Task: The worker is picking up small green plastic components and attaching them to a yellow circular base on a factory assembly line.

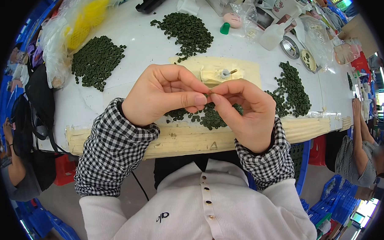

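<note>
My left hand [159, 93] and my right hand [250, 111] meet above the front of the table, thumb and forefinger of each pinched together. Between the fingertips is a small dark green piece [207, 95], mostly hidden by the fingers; its exact shape cannot be made out. Under my hands lies a heap of small dark green ring-like pieces [213, 118]. Just beyond my fingers stands a small peg [229, 72] on a taped, cream-coloured base. More such pieces form a pile on the right [294, 91], one on the left [97, 60] and one farther back [190, 34].
Yellowish tape [180, 141] covers the table's front edge. Plastic bags with yellow netting [85, 22] lie at the back left. A white squeeze bottle [271, 36], a round tin [309, 60] and a green cap [225, 28] stand back right. Another person [358, 148] is at the far right.
</note>
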`<state>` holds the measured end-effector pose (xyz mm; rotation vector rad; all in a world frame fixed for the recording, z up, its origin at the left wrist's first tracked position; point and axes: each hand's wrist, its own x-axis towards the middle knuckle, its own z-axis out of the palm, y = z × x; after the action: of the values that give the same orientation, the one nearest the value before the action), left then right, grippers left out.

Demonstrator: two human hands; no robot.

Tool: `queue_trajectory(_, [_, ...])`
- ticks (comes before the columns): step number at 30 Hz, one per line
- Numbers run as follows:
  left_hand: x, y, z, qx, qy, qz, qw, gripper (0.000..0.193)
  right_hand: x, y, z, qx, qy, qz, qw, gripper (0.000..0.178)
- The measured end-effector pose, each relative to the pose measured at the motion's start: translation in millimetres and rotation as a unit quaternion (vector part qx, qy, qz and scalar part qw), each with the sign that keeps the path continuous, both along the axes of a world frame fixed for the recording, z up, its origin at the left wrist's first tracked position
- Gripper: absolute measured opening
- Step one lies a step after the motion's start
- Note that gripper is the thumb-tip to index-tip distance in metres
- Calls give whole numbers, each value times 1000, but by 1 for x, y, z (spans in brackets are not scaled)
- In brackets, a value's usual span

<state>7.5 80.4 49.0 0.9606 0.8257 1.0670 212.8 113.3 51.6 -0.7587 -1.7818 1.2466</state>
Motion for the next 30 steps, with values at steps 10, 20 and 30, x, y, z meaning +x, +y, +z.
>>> queue_trajectory(10, [3, 0, -2, -8, -15, 7, 1000, 10, -1, 0, -5, 98, -18, -20, 995, 14])
queue_trajectory(20, [3, -1, -5, -15, -28, 10, 999, 7, -1, 0, -2, 32, -3, -4, 999, 12])
queue_trajectory(30, [0, -2, -1, -30, 0, 2, 1000, 8, 1, 5, 1, 145, -27, 20, 989, 15])
